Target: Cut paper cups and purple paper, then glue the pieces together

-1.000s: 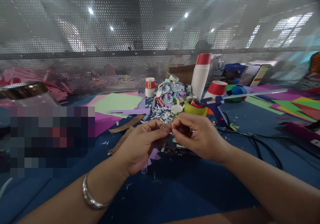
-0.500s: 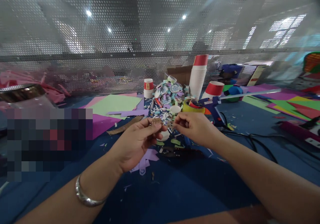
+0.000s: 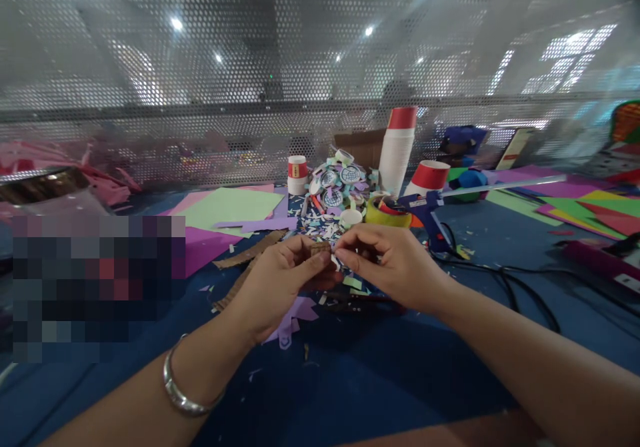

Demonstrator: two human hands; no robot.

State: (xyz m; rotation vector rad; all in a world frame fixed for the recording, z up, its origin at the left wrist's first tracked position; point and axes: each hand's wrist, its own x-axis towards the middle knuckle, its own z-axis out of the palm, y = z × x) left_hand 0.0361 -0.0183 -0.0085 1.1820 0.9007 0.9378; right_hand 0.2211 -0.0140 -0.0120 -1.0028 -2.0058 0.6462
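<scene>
A small brown piece of cardboard is pinched between the thumb and fingers of my left hand. My right hand is closed at the right edge of that piece, thumb and index finger pressed together; whatever lies between these fingertips is too small to make out. Behind my left hand lie torn strips of corrugated cardboard. Purple paper pieces rest below it. Paper scraps and a heap of cut paper shapes stand beyond both hands.
A blue glue gun with a black cable stands right of my right hand, beside yellow tape. Farther back are stacked paper cups. Coloured sheets lie left, more right. A lidded jar stands far left.
My left hand has shifted slightly right with the cardboard piece. My right hand has moved down and left to meet it, and the fingertips are now closer together.
</scene>
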